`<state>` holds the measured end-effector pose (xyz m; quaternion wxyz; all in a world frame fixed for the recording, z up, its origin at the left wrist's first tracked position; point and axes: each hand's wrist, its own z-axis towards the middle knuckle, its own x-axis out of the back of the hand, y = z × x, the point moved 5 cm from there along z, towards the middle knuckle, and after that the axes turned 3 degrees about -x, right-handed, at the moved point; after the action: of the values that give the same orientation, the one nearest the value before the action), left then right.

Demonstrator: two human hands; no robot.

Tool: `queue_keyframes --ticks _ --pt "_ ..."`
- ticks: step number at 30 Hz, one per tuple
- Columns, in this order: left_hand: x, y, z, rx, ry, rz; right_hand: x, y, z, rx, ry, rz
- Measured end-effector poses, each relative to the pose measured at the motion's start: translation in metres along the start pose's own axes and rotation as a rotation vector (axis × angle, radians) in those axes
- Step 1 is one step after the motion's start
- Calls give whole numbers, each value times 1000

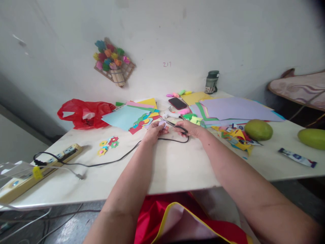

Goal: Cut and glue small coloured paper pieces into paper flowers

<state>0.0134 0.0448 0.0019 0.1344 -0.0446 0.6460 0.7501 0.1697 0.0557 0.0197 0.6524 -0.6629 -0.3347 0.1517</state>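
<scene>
Near the middle of the table, my left hand (153,132) pinches a small piece of lavender paper (163,124). Black-handled scissors (180,128) are gripped in my right hand (190,129), their blades pointing left toward the lavender paper. Whether the blades touch the paper is too small to tell. Just beyond my hands lie a white glue gun (171,115) and colored paper cutouts (143,121). Small paper flowers (108,145) rest on the table to the left of my left hand.
A black cord (101,164) runs from the power strip (40,173) past my hands. Behind are a red bag (87,113), colored sheets (225,107), a phone (177,103) and a bottle (211,82). Paper scraps (237,138), a green fruit (258,129) and a tube (297,157) lie right.
</scene>
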Motion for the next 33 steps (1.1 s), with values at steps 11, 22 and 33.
queue_keyframes --ticks 11,22,33 --pt "-2 2 -2 -23 -6 7 0 -3 -4 6 4 -46" --pt "-2 2 -3 -24 -12 11 0 -2 -3 -9 9 -55" --pt "-3 3 -3 -7 -8 1 -2 -6 -6 -20 21 -51"
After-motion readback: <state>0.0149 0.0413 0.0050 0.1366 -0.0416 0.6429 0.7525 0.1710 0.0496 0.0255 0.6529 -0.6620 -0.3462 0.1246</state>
